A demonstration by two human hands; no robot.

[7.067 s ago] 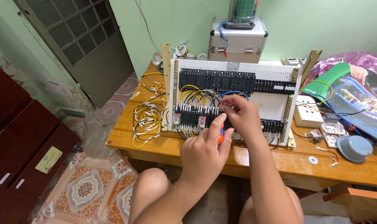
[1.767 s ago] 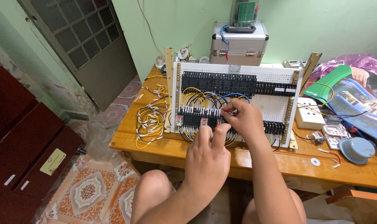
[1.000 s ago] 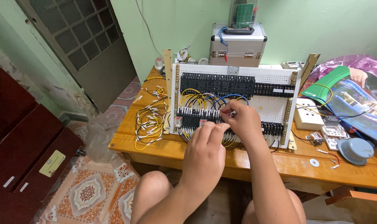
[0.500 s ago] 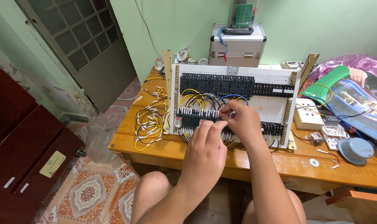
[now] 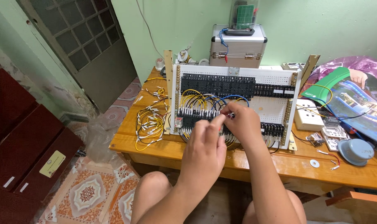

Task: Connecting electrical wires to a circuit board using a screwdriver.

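Nearest us, our bare knees sit at 6 o'clock, below the table point(image 5: 255, 164) edge. Our left hand point(image 5: 203, 153) is raised in front of the panel point(image 5: 234, 105), back to the camera, fingers drawn together with the forefinger tip up at the lower terminal row point(image 5: 197, 120); something small and red shows at the fingertips, and we cannot tell what it is. Our right hand point(image 5: 240, 124) lies just at 1 o'clock of the left, nearly touching it, thumb and forefinger pinched at a wire end on the same row; what exactly is pinched is too small to tell.

The panel stands tilted upright on the table, white and perforated, with yellow and blue wires looping between the lower row and the black upper row point(image 5: 234, 87).

At 9 o'clock of the hands, a loose bundle of yellow wires point(image 5: 149, 122) lies on the table. At 3 o'clock: a white switch box point(image 5: 309, 118), a grey cap point(image 5: 355, 151), a washer point(image 5: 314, 163).

Farthest, at 12 o'clock behind the panel, a metal case point(image 5: 238, 45) stands against the green wall.
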